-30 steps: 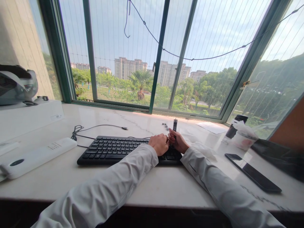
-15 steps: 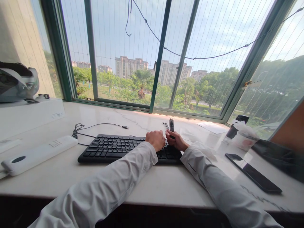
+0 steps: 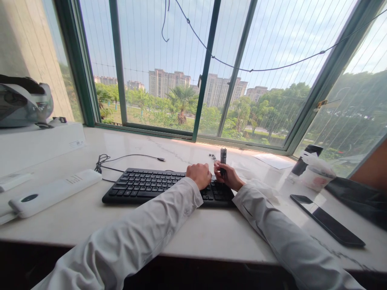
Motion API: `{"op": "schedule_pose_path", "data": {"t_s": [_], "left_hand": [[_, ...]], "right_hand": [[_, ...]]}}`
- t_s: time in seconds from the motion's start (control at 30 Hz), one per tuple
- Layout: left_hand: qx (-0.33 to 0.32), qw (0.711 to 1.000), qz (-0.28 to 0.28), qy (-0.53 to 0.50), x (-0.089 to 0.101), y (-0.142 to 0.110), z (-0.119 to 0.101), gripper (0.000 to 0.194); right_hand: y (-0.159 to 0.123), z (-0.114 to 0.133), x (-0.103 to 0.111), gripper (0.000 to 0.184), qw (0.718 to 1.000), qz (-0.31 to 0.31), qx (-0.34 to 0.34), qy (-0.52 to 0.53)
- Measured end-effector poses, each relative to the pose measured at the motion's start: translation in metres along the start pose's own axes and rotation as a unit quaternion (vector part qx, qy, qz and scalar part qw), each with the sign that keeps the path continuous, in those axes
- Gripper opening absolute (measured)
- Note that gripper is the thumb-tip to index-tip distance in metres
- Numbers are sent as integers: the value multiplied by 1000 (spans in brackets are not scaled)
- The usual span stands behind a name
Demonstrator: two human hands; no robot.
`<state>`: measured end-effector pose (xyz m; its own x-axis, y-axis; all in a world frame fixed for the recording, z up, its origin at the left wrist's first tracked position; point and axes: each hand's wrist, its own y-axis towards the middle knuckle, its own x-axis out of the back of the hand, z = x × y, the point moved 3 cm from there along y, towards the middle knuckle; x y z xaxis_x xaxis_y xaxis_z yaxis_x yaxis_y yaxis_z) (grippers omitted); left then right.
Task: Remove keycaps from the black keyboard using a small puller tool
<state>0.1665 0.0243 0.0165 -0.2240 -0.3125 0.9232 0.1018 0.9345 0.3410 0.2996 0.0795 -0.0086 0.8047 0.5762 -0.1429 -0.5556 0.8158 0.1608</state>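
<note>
One pale, grey-veined stone counter [image 3: 187,227] spans beneath both hands. One black, matte, oblong keyboard [image 3: 142,186] lies under them, extending left. The left hand [image 3: 198,176] is curled, its fingertips' grip impossible to tell. The right hand [image 3: 230,177], fingers wrapped round, holds one dark, ridged cylinder [image 3: 223,157] upright. Small dark pieces [image 3: 212,156], too tiny to count, lie just beyond. Lettering on the grey headgear [image 3: 27,102], far left of both hands, is unreadable.

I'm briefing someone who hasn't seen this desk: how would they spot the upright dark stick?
Below the window is a black keyboard, with the right hand over its right end. That hand holds the dark stick, which stands upright with a notched top, unlike the flat black slab lying farther right.
</note>
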Motion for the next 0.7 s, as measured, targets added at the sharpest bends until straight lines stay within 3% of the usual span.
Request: {"op": "schedule_pose_path", "data": {"t_s": [0.3, 0.5, 0.7], "left_hand": [[-3, 1000, -4, 6, -2, 1, 0, 30], [-14, 1000, -7, 10, -5, 0, -1, 30], [-16, 1000, -3, 11, -5, 0, -1, 30]], "right_hand": [[0, -1, -2, 22, 999, -23, -21, 23], [2, -5, 1, 37, 997, -70, -9, -44], [5, -6, 5, 44, 995, -78, -54, -16]]}}
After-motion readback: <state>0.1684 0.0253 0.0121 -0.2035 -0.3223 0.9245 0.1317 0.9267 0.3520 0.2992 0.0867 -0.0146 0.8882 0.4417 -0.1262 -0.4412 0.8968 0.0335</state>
